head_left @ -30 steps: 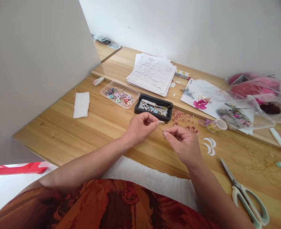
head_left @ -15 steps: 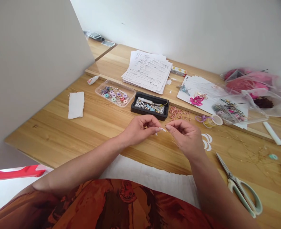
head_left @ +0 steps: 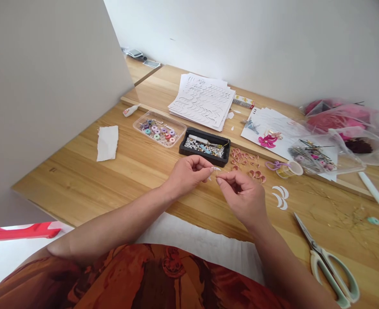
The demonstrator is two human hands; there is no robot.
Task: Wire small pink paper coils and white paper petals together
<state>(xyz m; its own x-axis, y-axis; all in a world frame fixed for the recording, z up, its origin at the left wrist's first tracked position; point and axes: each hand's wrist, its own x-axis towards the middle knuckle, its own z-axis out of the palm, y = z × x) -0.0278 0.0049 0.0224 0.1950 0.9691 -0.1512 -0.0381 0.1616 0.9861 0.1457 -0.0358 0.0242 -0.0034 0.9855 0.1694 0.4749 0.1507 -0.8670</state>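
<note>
The right hand (head_left: 242,195) has drawn back a little from the left hand (head_left: 189,175); half a second ago their fingertips almost met. Now a thin strand (head_left: 217,172) shows between them, so I judge that the same piece is still being worked and the strand is kept tight. The left thumb and forefinger are pressed together on a small white crescent piece (head_left: 216,168); the right ones pinch the strand. The crescent piece is in the air, over the middle of the table's near edge, in front of the black tray (head_left: 202,159).

The wooden table (head_left: 80,180) runs from its left corner toward the right. Near its right side lie open scissors (head_left: 314,245) and loose white crescents (head_left: 285,192), with pink loops (head_left: 239,155) just beside the tray. To the left of the tray stands a clear plastic box (head_left: 150,138) with coloured rings. Along the back edge there is a stack of cut sheets (head_left: 202,103). A grey partition (head_left: 47,73) closes the left, and a pale wall (head_left: 241,38) stands behind.
</note>
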